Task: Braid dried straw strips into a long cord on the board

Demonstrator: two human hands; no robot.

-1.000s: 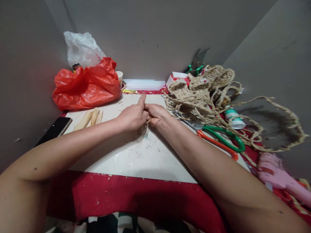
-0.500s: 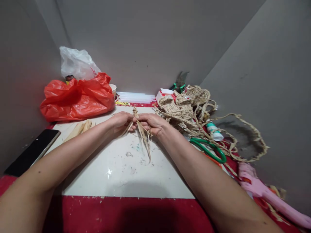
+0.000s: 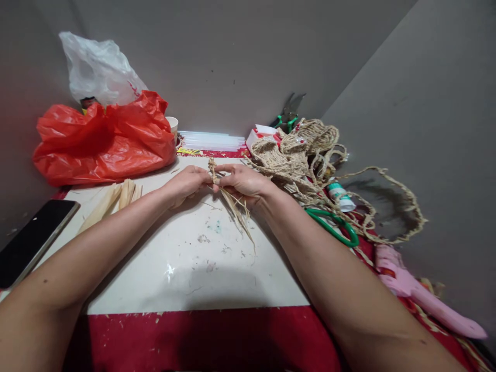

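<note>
Between my two hands is a short braid of dry, straw-coloured husk (image 3: 212,166), its knotted end pointing away from me. My left hand (image 3: 190,183) pinches it from the left. From the right, my right hand (image 3: 244,182) grips it with thumb and fingers. Loose husk strands (image 3: 237,214) hang from the braid below my right hand, over the white board (image 3: 186,289). My palms hide part of the strands. More flat pale husks (image 3: 110,200) lie on the board beyond my left forearm.
At left stand a red plastic bag (image 3: 108,144), a white plastic bag (image 3: 103,70) and a phone (image 3: 36,240). Clear sticks (image 3: 211,140) lie at the back. Coiled braided rope (image 3: 287,160), green-handled shears (image 3: 289,113), green scissor handles (image 3: 333,227) and a pink glue gun (image 3: 422,294) occupy the right.
The loose strands have swung to the right, and my right hand's fingers have shifted along the braid. The whole view has moved slightly, with the bags now farther left.
</note>
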